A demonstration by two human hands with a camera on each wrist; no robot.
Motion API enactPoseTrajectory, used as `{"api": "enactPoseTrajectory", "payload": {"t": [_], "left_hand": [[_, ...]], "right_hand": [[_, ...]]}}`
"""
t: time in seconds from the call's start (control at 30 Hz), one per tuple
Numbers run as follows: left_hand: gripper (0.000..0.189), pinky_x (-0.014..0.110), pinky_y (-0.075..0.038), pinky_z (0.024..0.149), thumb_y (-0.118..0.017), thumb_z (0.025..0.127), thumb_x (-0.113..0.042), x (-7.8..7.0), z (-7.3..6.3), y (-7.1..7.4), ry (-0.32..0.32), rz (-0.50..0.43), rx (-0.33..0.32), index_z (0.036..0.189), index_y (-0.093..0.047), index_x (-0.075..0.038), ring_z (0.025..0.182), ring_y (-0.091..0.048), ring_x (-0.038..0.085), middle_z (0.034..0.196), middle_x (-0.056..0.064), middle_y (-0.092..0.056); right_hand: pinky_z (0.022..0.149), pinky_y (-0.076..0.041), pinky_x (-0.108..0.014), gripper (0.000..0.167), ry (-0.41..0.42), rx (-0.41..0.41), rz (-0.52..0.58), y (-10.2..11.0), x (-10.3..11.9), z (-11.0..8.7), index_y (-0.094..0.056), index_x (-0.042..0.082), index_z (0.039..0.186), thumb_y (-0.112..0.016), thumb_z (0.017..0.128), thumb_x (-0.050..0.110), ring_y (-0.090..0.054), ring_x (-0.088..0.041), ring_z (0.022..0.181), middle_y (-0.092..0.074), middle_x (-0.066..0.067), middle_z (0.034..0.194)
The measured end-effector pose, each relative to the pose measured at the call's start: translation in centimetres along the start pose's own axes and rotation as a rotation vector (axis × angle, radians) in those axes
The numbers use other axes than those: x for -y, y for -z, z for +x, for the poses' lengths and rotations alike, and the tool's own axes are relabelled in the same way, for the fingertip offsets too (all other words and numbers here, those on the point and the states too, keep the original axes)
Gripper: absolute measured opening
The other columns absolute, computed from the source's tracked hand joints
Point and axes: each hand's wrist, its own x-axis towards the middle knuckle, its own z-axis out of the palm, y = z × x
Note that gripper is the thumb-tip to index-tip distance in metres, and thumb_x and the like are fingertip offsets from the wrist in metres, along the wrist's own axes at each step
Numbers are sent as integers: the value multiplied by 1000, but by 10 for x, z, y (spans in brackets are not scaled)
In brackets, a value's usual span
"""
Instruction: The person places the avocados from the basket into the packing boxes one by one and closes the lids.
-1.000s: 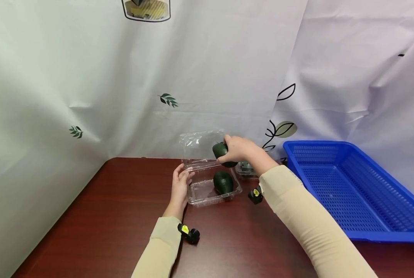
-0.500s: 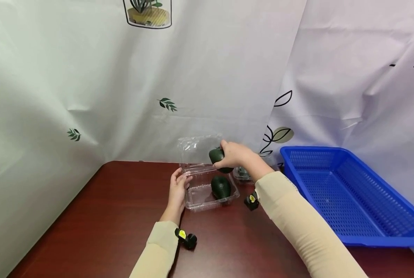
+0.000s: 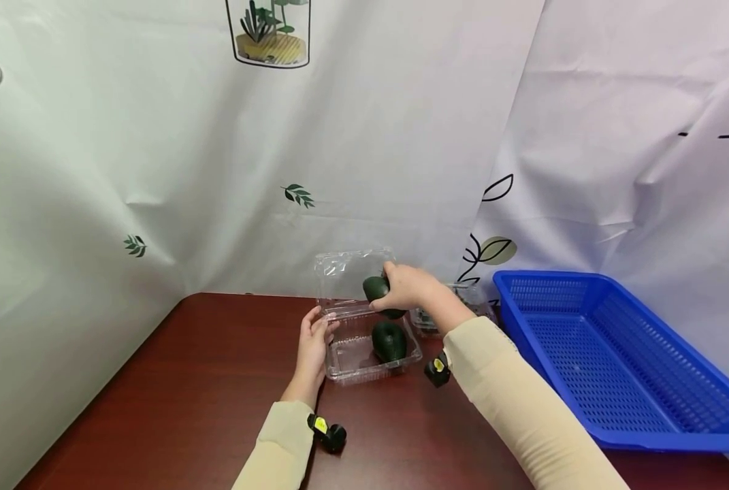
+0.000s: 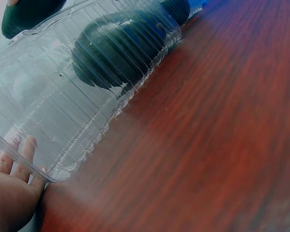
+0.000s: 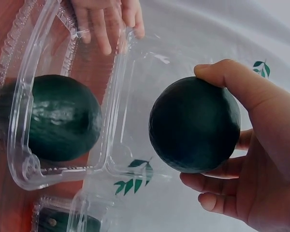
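My right hand (image 3: 403,289) holds a dark green avocado (image 5: 193,125) between thumb and fingers, above the back of a clear plastic clamshell box (image 3: 358,374). Inside the box, on its right side, lies another avocado (image 3: 389,341). The clear lid (image 3: 347,275) stands raised at the back, partly hidden by the held avocado. At the box's left side is my left hand (image 3: 312,344), its fingers extended against the plastic near the hinge. Through the ribbed wall in the left wrist view, the boxed avocado (image 4: 118,50) shows on its side.
Behind my right wrist stands a second clear plastic box (image 3: 471,299) with dark contents, partly covered by the arm. A large blue perforated basket (image 3: 621,361) occupies the right of the dark red table (image 3: 217,395). A white printed cloth (image 3: 229,163) hangs behind.
The head view has tilted up slightly, so everything sits lower in it. My right hand, still holding the avocado, has shifted a little left over the box. The left hand stays at the box's side.
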Motion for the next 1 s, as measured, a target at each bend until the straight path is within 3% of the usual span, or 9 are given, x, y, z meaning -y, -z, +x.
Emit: {"api": "enactPoseTrajectory", "payload": {"t": [0.33, 1.0], "left_hand": [[37, 36, -36, 87, -32, 100, -8, -1, 0, 0, 0, -12, 2, 137, -31, -6, 102, -60, 22, 117, 15, -53], [37, 41, -34, 92, -31, 101, -9, -1, -1, 0, -2, -10, 12, 137, -31, -5, 106, -58, 26, 122, 20, -49]], "right_hand": [[70, -45, -37, 64, 19, -28, 3, -6, 8, 0, -46, 9, 116, -67, 73, 51, -56, -20, 80, -58, -5, 94], [72, -46, -37, 66, 64, -15, 10, -22, 20, 4, -47, 8, 115, -68, 71, 53, -57, -20, 81, -58, -4, 93]]}}
